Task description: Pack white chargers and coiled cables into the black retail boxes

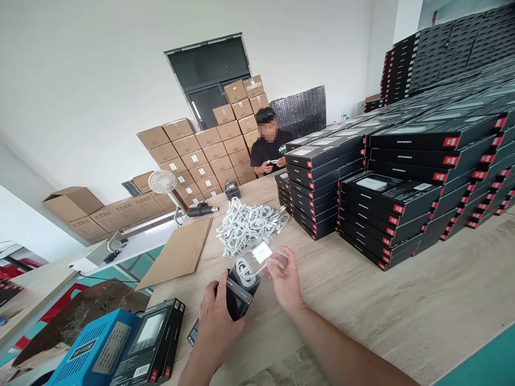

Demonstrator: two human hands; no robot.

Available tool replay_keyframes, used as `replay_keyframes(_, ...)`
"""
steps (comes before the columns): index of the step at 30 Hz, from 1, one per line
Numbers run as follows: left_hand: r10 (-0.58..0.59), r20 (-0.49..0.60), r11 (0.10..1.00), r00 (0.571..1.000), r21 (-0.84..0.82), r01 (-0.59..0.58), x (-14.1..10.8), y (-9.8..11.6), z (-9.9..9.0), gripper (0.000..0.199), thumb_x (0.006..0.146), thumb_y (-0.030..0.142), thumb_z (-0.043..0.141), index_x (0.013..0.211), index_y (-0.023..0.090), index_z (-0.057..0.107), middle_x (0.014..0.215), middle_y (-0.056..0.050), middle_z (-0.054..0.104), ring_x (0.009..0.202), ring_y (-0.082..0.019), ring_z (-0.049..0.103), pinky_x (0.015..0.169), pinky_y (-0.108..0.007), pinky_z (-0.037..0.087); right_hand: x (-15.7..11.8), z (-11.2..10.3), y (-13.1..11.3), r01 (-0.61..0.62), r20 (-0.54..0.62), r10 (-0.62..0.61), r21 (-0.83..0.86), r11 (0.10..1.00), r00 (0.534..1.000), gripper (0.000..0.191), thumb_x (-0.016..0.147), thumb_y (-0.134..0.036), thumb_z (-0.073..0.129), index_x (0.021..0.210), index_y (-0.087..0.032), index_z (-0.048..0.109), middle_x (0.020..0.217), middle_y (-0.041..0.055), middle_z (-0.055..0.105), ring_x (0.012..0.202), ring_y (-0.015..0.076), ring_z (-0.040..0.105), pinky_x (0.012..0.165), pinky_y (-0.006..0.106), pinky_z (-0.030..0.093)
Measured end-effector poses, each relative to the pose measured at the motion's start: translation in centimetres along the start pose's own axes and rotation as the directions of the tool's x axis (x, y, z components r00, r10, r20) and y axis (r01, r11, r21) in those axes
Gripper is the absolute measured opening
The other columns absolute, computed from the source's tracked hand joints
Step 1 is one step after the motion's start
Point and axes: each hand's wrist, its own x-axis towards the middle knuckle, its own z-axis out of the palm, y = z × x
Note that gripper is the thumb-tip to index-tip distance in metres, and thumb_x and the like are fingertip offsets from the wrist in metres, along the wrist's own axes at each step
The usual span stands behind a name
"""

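Head view: my left hand grips a small black box above the desk. My right hand pinches a clear bag holding a coiled white cable, just above the box's open end. Box interior hidden

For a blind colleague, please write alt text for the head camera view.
Two bare hands work over a wooden table: the left hand holds a small black box, the right hand a clear tray with a coiled white cable. Behind lie a cable pile and black box stacks; a seated person works opposite.
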Motion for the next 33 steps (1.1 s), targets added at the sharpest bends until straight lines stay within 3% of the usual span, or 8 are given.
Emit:
replay_keyframes(7,0.055,-0.045,0.998,0.997,0.022,-0.054,0.4,-1.8,0.5,0.092,0.074,0.024,0.063,0.157,0.023,0.023,0.142,-0.015,0.040,0.134,-0.035,0.043,0.115,-0.052,0.033,0.2,-0.3,-1.7,0.057,0.122,-0.036,-0.177,0.983,0.992,0.056,0.077,-0.036,0.075,0.126,-0.028,0.048,0.110,0.0015,0.056,0.071,0.0145,0.067,0.056,0.029,0.059)
replay_keyframes(15,0.085,0.068,0.996,0.994,0.002,-0.085,0.1,-3.2,-0.3,0.095,0.071,0.024,0.065,0.158,0.025,0.025,0.142,-0.014,0.041,0.132,-0.034,0.045,0.114,-0.050,0.037,1.6,-0.8,-4.8,-0.157,0.042,0.154,0.056,0.986,0.987,0.058,0.065,-0.040,0.080,0.115,-0.025,0.054,0.087,-0.0020,0.064,0.061,0.0142,0.062,0.045,0.023,0.046)
replay_keyframes(19,0.128,0.007,0.980,0.992,0.150,-0.128,0.4,-4.6,-0.5,0.096,0.067,0.019,0.066,0.156,0.023,0.031,0.137,-0.014,0.045,0.131,-0.035,0.045,0.116,-0.051,0.033,2.0,-2.0,-4.7,-0.344,0.296,0.454,-0.357,0.869,0.840,0.033,0.064,-0.031,0.066,0.095,-0.020,0.064,0.063,-0.0031,0.061,0.047,0.0125,0.051,0.038,0.022,0.033)
replay_keyframes(22,0.155,-0.050,0.955,0.987,0.264,-0.136,0.5,-5.5,-1.0,0.096,0.065,0.015,0.066,0.155,0.019,0.033,0.135,-0.015,0.045,0.129,-0.036,0.044,0.116,-0.052,0.031,2.3,-3.1,-3.6,-0.182,0.341,0.587,-0.734,0.654,0.735,0.030,0.064,-0.021,0.056,0.092,-0.020,0.068,0.059,-0.0025,0.058,0.048,0.0152,0.053,0.041,0.025,0.035)
replay_keyframes(25,0.159,-0.035,0.955,0.987,0.260,-0.144,0.2,-5.8,-1.6,0.097,0.066,0.015,0.065,0.156,0.019,0.031,0.136,-0.015,0.043,0.130,-0.035,0.042,0.117,-0.052,0.030,2.2,-3.4,-3.3,-0.018,0.329,0.530,-0.838,0.546,0.782,0.033,0.062,-0.012,0.055,0.090,-0.018,0.072,0.080,0.0053,0.068,0.080,0.0248,0.066,0.068,0.036,0.053)
replay_keyframes(28,0.136,0.007,0.972,0.991,0.194,-0.135,-0.4,-5.4,-2.2,0.098,0.068,0.018,0.066,0.158,0.022,0.028,0.138,-0.015,0.042,0.133,-0.034,0.040,0.118,-0.052,0.029,1.0,-2.4,-4.4,0.247,0.436,0.351,-0.847,0.470,0.828,0.045,0.067,-0.009,0.065,0.109,-0.024,0.074,0.136,0.0123,0.058,0.136,0.0350,0.043,0.111,0.054,0.037)
replay_keyframes(30,0.123,0.035,0.982,0.992,0.137,-0.127,-0.9,-4.7,-2.5,0.098,0.069,0.020,0.065,0.158,0.025,0.025,0.141,-0.014,0.040,0.134,-0.035,0.039,0.117,-0.052,0.030,-0.4,-1.2,-5.1,0.526,0.629,0.245,-0.763,0.376,0.737,0.047,0.076,-0.016,0.074,0.119,-0.033,0.072,0.156,0.0077,0.040,0.148,0.0353,0.024,0.119,0.060,0.023)
replay_keyframes(33,0.111,0.049,0.991,0.993,0.071,-0.115,-1.4,-3.5,-3.0,0.099,0.069,0.021,0.065,0.159,0.027,0.023,0.143,-0.013,0.039,0.135,-0.036,0.039,0.116,-0.051,0.031,-2.2,0.7,-4.9,0.805,0.841,0.155,-0.541,0.244,0.518,0.029,0.081,-0.028,0.080,0.110,-0.032,0.075,0.156,0.0076,0.042,0.146,0.0351,0.030,0.116,0.060,0.029)
